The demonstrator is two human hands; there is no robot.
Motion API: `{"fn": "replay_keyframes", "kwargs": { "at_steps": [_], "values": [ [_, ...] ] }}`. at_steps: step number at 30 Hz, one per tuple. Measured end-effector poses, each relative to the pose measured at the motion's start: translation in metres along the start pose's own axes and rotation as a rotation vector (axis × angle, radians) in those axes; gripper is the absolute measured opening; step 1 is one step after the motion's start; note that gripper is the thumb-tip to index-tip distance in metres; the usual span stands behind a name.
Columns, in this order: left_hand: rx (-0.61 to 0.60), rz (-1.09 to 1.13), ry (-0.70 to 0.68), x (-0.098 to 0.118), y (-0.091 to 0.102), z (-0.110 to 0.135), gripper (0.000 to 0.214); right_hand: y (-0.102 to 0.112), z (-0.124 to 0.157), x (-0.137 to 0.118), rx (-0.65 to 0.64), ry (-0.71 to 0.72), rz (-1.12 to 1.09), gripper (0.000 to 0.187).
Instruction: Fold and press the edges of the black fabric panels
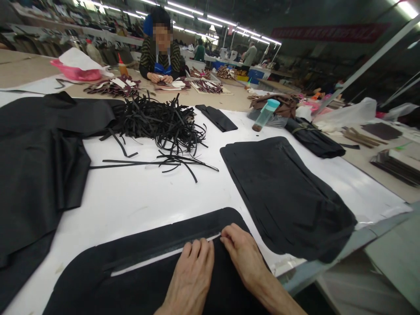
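A black leather-like panel (pixel 138 245) with rounded corners lies on the white-topped table in front of me, and a long narrow slot in it lets white show through. My left hand (pixel 193 275) rests on the panel with its fingers bent and close together, their tips at the slot's edge; its thumb is hidden. At the slot's right end, my right hand (pixel 244 253) pinches the panel's edge between thumb and forefinger. Beyond it, on the right, lies a stack of similar black panels (pixel 278 188).
Black strips (pixel 160 122) lie heaped at the back. Large black sheets (pixel 29 183) cover the left side. A folded black piece (pixel 218 118), a bottle with a turquoise lid (pixel 265 114) and a tied black bundle (pixel 315 136) lie farther back. A co-worker (pixel 160 52) sits opposite.
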State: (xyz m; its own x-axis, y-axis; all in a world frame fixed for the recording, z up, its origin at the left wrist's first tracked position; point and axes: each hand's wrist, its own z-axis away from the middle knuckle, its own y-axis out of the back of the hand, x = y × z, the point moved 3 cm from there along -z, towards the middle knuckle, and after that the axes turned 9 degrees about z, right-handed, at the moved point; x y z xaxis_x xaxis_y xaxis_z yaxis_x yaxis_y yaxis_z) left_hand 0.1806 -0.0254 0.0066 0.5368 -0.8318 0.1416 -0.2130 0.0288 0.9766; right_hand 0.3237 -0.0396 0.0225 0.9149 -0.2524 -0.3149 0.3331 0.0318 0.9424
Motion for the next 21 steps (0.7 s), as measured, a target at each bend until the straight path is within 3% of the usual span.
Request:
{"fn": "replay_keyframes", "kwargs": {
  "at_steps": [4,10,15,21],
  "values": [
    [-0.009,0.020,-0.120,-0.001,-0.004,-0.003,0.041,0.000,-0.006,0.001,-0.055,-0.020,0.019,0.017],
    [-0.168,0.137,-0.022,-0.009,0.000,-0.005,0.051,0.007,-0.016,0.000,-0.153,-0.079,-0.001,0.014],
    [-0.287,0.207,0.040,-0.008,0.004,-0.020,0.055,0.012,-0.027,0.003,-0.229,-0.103,-0.047,0.012],
    [-0.238,0.157,0.016,-0.008,0.001,-0.020,0.048,0.012,-0.030,0.005,-0.244,-0.128,-0.041,0.009]
  ]
}}
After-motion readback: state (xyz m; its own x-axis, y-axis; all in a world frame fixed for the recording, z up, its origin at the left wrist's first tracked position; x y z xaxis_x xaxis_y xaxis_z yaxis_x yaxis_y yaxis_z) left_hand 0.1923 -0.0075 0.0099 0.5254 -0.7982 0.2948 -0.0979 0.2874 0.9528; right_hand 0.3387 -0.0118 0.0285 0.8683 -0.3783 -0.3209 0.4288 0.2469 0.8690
